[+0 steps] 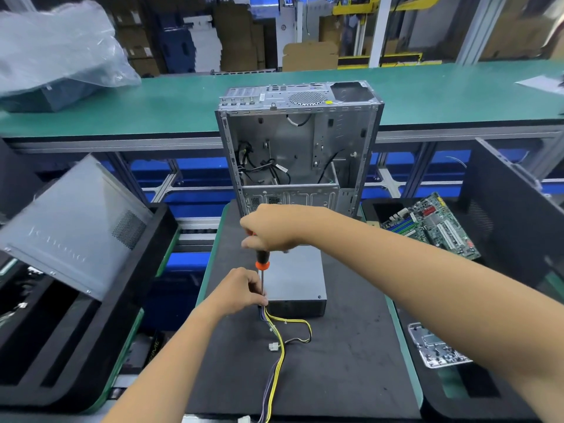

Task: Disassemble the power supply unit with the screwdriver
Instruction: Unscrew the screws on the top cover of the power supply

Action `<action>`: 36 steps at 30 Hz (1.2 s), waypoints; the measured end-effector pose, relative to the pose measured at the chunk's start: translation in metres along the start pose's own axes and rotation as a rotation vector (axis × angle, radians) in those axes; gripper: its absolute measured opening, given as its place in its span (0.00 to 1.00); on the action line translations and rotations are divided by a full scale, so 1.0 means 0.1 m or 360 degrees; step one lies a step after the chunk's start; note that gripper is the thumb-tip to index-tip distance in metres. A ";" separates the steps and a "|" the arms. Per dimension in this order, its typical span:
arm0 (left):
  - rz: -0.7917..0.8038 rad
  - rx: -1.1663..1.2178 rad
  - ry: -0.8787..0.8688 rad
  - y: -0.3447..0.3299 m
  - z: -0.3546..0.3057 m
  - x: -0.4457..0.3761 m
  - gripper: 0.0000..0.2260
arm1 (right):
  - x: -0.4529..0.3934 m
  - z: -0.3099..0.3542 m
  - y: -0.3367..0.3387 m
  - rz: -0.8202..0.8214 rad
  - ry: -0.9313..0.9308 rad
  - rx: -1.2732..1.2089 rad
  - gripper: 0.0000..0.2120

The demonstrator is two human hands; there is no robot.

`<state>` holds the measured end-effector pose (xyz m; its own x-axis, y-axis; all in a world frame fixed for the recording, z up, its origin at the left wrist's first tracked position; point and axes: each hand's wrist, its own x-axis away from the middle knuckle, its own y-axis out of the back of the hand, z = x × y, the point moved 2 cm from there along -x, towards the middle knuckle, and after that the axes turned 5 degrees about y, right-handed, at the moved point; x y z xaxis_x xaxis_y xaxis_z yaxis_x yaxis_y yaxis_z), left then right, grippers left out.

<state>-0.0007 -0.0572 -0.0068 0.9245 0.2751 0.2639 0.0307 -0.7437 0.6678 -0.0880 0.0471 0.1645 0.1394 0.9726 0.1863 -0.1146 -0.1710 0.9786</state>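
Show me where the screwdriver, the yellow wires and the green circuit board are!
screwdriver (262,260): head view, black-and-orange handle.
yellow wires (282,351): head view, middle of the bundle.
green circuit board (433,227): head view, centre of the board.

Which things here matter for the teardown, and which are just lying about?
In the job: power supply unit, screwdriver, its cable bundle, right hand, left hand.

Lying about: empty computer case, motherboard, grey side panel, plastic bag.
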 end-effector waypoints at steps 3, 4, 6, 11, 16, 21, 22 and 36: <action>-0.0021 -0.0001 -0.0008 0.01 -0.01 0.02 0.10 | 0.04 -0.01 0.04 0.0019 0.0162 -0.0305 0.10; -0.0023 0.0002 -0.0018 0.01 -0.01 0.04 0.09 | 0.06 -0.01 0.05 0.0021 0.0177 -0.0373 0.13; -0.0011 -0.0009 -0.0049 0.03 -0.02 0.06 0.08 | 0.07 -0.01 0.03 -0.0018 0.0173 -0.0398 0.13; 0.0007 0.0022 -0.0080 0.07 -0.01 0.12 0.04 | -0.02 0.01 -0.01 -0.0003 -0.0011 0.0012 0.18; -0.0070 0.0043 -0.0098 0.04 -0.03 0.14 0.08 | -0.01 0.05 0.07 0.0137 0.0258 -0.0356 0.11; -0.0084 0.0063 -0.0077 0.03 -0.01 0.14 0.04 | -0.02 0.03 0.06 0.0089 0.0116 -0.0151 0.15; -0.0089 0.0069 -0.0071 0.02 -0.01 0.13 0.03 | -0.03 0.02 0.05 0.0077 0.0043 -0.0041 0.19; -0.0122 0.0021 -0.0066 0.00 -0.01 0.15 0.06 | -0.03 -0.08 -0.02 0.0158 0.0013 -0.0150 0.14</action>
<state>0.0123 -0.0522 -0.0024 0.9341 0.3063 0.1833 0.1066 -0.7295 0.6756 -0.0958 0.0460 0.1618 0.1148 0.9530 0.2804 -0.2196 -0.2510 0.9428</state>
